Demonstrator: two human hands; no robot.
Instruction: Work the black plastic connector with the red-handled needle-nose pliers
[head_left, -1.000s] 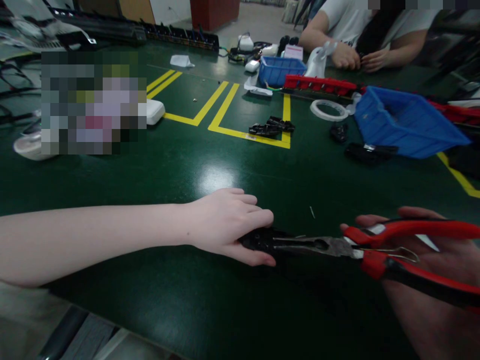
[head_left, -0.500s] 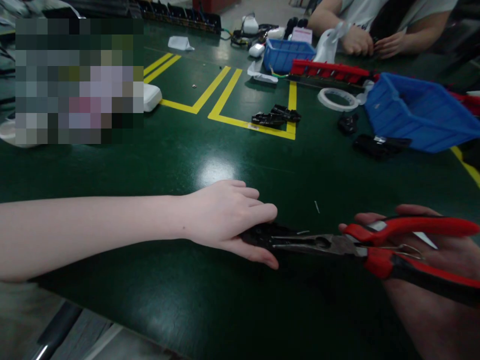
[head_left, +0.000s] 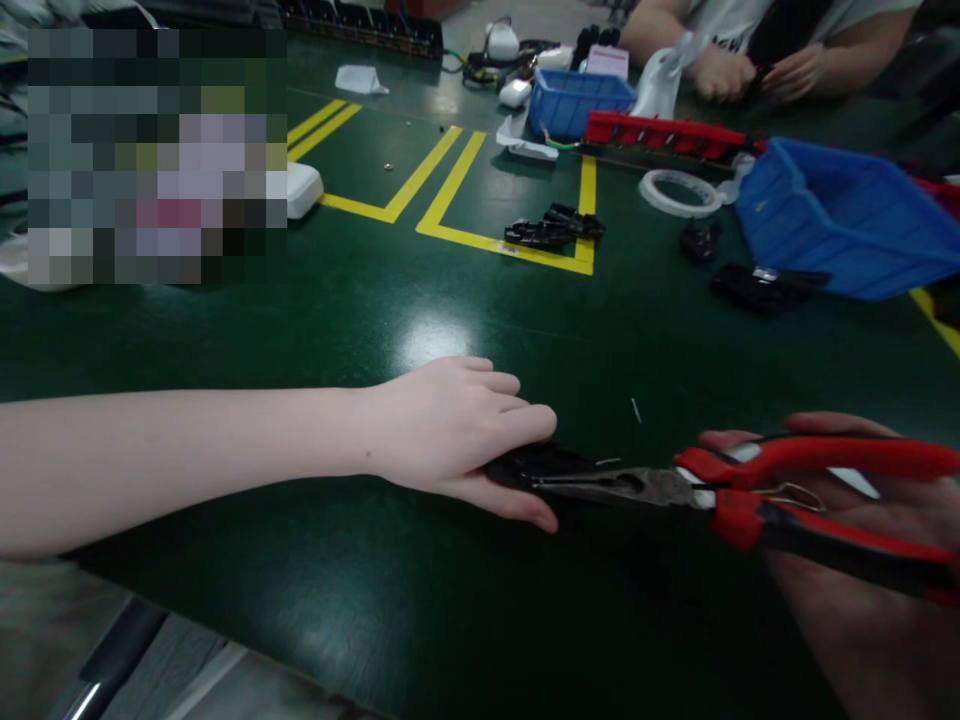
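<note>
Against the green table, my left hand is closed round a black plastic part, with much of it hidden under the fingers. My right hand, palm up at the right edge, holds needle-nose pliers with red and black handles. The plier jaws point left, and their tips lie at the black part beside my left thumb; whether they grip it I cannot tell. One thin pale pin shows by the part's upper edge. Another small pin lies on the table beyond the pliers.
Black plastic pieces lie across yellow tape lines. At right stand a blue bin, a roll of white tape and a black part. Farther back are a smaller blue bin, a red strip and another person's hands.
The pliers have shifted slightly left, their tips deeper over the black part. My left hand keeps its hold. The view has tilted slightly.
</note>
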